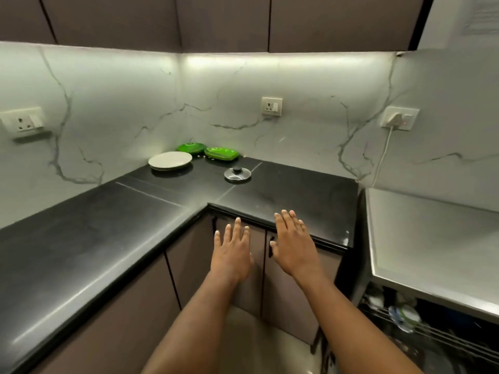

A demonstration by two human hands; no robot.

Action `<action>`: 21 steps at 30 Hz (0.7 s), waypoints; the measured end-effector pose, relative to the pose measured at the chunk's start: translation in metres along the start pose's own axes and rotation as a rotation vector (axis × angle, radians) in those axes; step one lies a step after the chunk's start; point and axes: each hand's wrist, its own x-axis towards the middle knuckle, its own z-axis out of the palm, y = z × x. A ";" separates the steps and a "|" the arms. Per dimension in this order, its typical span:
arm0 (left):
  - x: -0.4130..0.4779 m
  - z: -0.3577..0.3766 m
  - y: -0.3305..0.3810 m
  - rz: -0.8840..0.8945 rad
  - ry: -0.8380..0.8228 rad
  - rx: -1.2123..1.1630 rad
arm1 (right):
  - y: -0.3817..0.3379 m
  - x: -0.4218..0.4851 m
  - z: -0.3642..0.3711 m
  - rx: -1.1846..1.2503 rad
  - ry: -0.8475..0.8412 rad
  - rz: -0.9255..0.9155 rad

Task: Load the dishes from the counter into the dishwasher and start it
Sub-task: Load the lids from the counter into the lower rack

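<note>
The person is reaching both arms out toward the black counter (81,238), so I judge they are going for another dish to load. Four pieces are sitting at the far corner, against the marbled wall. Furthest left is a cream plate (170,160), shallow and possibly stacked on a second one. Just beside it lie two glossy green dishes (191,147) (221,153), close together. A little nearer the front edge a small glass lid (237,174) with a black knob is resting flat.

The left hand (232,252) is hovering in front of the cabinet doors, palm down and fingers straight, holding nothing. The right hand (293,238) is hovering over the counter's front edge, equally flat and empty. Both are well short of the dishes, so the next move is calling for a longer reach to the corner; the lid looks closest.

At the lower right the dishwasher rack (432,327) is showing with a few blurred items in it, so loading seems partway done.
</note>
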 end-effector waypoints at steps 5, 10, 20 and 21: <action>0.029 0.001 -0.064 -0.046 -0.046 -0.005 | -0.042 0.042 0.029 0.006 -0.053 -0.022; 0.062 0.011 -0.098 -0.067 -0.077 -0.033 | -0.062 0.082 0.061 -0.027 -0.095 -0.062; 0.166 0.031 -0.151 -0.104 -0.122 -0.030 | -0.062 0.199 0.126 -0.061 -0.118 -0.124; 0.181 0.032 -0.155 -0.109 -0.128 -0.029 | -0.058 0.214 0.134 -0.058 -0.128 -0.123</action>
